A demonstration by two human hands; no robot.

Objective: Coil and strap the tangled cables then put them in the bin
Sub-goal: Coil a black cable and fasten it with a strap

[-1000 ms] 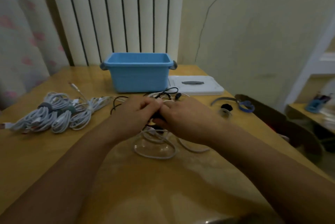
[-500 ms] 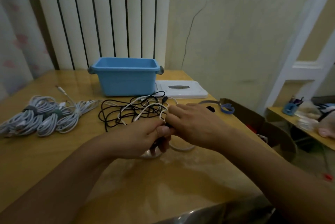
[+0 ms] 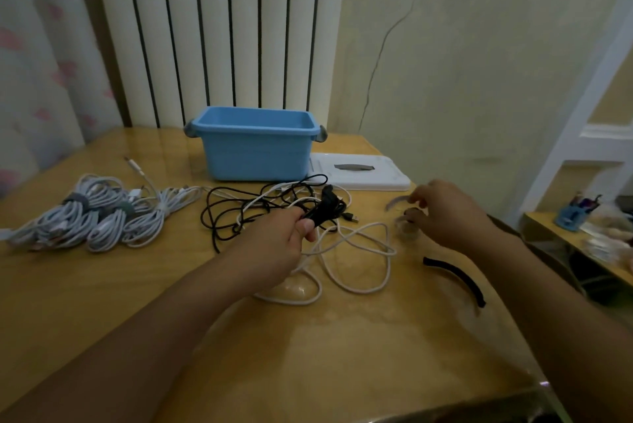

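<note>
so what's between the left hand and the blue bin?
In the head view, tangled black and white cables lie on the table between the left hand and the blue bin.

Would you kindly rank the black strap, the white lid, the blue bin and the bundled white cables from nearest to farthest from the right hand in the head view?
From the right hand:
1. Black strap, just below it, near the table's right edge.
2. White lid, up and to the left.
3. Blue bin, left of the lid.
4. Bundled white cables, far left.
</note>
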